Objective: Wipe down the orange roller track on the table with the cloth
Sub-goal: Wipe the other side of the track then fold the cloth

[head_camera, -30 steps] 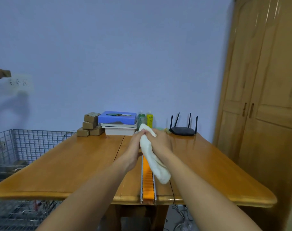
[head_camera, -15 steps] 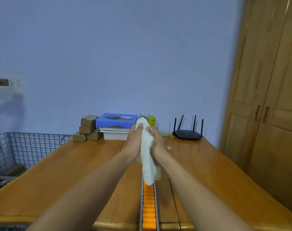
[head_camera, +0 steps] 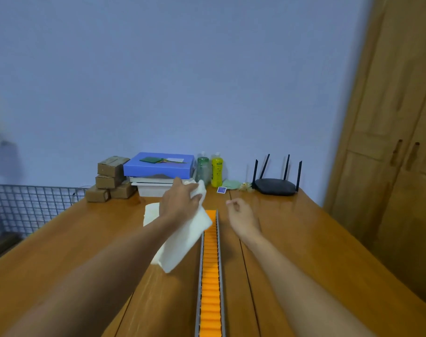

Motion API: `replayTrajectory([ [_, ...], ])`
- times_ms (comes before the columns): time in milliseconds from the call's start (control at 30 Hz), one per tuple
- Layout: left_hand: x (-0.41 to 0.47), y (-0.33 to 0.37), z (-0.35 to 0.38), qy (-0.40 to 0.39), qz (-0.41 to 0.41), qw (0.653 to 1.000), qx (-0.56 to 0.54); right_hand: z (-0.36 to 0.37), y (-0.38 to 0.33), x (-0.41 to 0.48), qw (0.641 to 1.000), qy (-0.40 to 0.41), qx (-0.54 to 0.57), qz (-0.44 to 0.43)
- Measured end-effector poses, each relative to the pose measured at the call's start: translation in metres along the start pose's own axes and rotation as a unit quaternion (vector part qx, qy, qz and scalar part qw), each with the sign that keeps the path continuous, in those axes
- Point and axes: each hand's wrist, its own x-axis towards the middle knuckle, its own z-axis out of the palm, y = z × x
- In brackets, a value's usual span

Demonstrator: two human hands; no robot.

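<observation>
Wooden worktop (head_camera: 73, 239) carrying the orange roller track (head_camera: 210, 271), lying lengthwise away from the viewer.
Left hand (head_camera: 180, 203) is clutching the cloth (head_camera: 185, 237) left of it; right hand (head_camera: 242, 216) is hovering loosely curled, holding nothing.

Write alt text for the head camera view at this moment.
The left hand holds a white cloth just left of the orange roller track on a wooden table; the right hand, loosely curled, holds nothing. Boxes, bottles and a router line the far edge.

- The left hand (head_camera: 180, 203) and cloth (head_camera: 182, 237) are hiding the track's (head_camera: 210, 276) far left corner.
- The bottom edge is cutting off the track's near end.
- The bottle (head_camera: 217, 169) label is reading too small.
</observation>
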Motion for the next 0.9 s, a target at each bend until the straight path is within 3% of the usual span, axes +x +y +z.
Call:
replayTrajectory([
  [267, 0.042, -0.032, 0.066, -0.056, 0.049, 0.992, 0.105, 0.02, 0.043, 0.043, 0.998, -0.023, -0.058, 0.008],
  [700, 0.081, -0.066, 0.144, -0.126, 0.015, 0.987, 0.094, 0.064, 0.085, 0.1, 0.983, -0.099, -0.151, 0.026],
  [900, 0.09, -0.081, 0.165, -0.136, -0.007, 0.987, 0.079, 0.078, 0.101, 0.099, 0.97, -0.159, -0.181, -0.026],
])
